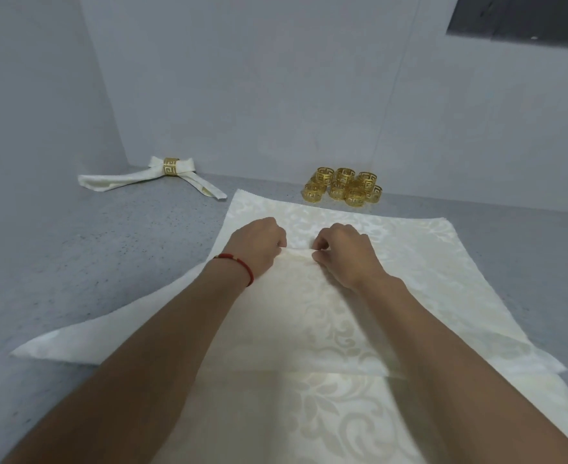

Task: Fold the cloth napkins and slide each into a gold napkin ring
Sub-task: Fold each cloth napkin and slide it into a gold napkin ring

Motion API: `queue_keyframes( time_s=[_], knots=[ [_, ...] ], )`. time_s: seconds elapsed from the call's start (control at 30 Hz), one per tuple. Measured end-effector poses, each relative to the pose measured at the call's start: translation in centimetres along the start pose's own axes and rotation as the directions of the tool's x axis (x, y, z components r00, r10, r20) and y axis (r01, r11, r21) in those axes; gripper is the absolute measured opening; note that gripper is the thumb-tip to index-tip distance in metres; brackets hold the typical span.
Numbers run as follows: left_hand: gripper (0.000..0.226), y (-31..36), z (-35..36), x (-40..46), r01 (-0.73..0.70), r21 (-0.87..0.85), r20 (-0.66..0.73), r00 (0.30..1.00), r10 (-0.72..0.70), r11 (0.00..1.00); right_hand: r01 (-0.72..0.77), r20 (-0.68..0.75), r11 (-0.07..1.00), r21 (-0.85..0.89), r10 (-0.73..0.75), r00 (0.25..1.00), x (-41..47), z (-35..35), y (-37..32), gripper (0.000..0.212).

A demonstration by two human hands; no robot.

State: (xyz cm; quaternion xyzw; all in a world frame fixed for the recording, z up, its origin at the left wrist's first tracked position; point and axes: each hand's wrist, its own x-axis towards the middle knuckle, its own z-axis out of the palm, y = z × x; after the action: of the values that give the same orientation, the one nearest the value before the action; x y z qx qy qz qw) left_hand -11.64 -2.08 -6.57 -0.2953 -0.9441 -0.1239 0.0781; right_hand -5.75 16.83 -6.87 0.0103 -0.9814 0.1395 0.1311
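Pinching a folded edge of the cream damask napkin [393, 262], both hands work side by side near the middle of the cloth: the left hand [259, 246] has its fingers curled down onto the fold, and the right hand [342, 252] nips the same ridge between thumb and fingertips, the two hands nearly touching. A red cord bracelet [239, 262] circles the left wrist. The napkin lies spread on the grey speckled counter [75, 262], its near portion turned up over itself so that a folded flap lies under the forearms; another layer of the same patterned cloth shows at the bottom of the view. Beyond the napkin's far edge, close to the wall, a cluster of loose gold napkin rings [342, 187] stands bunched together. At far left, in the corner, a finished napkin [125, 179] rests with a gold ring [171, 166] around its gathered middle, well apart from the hands.
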Motion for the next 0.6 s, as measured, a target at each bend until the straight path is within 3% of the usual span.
queue_keyframes(
  time_s=[0.07, 0.17, 0.27, 0.33, 0.5, 0.6],
  knots=[
    [0.013, 0.2, -0.2, -0.2, -0.059, 0.156, -0.019, 0.998, 0.062, 0.986, 0.041, 0.004, 0.997, -0.069, -0.041, 0.999, -0.3, -0.2, -0.4, 0.005],
    [0.026, 0.9, -0.4, -0.7, -0.164, 0.395, 0.002, 0.984, 0.177, 0.904, 0.155, -0.014, 0.982, -0.111, -0.157, 0.987, -1.2, -0.5, -0.6, 0.012],
    [0.03, 1.2, -0.9, -1.3, -0.248, 0.493, 0.031, 0.963, 0.268, 0.834, 0.216, 0.033, 0.954, -0.206, -0.214, 0.976, -1.9, -0.7, -0.2, 0.016],
    [0.025, 1.2, -1.1, -1.6, -0.258, 0.46, 0.065, 0.964, 0.257, 0.85, 0.219, 0.077, 0.951, -0.219, -0.206, 0.975, -2.3, -0.8, -0.1, 0.015],
    [0.039, 0.7, -0.5, -2.0, -0.045, 0.162, 0.003, 0.999, 0.045, 0.986, 0.013, 0.009, 0.997, 0.077, -0.014, 1.0, -2.4, -0.4, 0.2, 0.019],
    [0.031, 0.8, -0.6, -2.3, 0.049, -0.005, 0.026, 0.998, -0.049, 0.999, 0.006, -0.004, 0.999, 0.032, -0.006, 1.0, -2.4, -0.2, 0.5, 0.013]
  ],
)
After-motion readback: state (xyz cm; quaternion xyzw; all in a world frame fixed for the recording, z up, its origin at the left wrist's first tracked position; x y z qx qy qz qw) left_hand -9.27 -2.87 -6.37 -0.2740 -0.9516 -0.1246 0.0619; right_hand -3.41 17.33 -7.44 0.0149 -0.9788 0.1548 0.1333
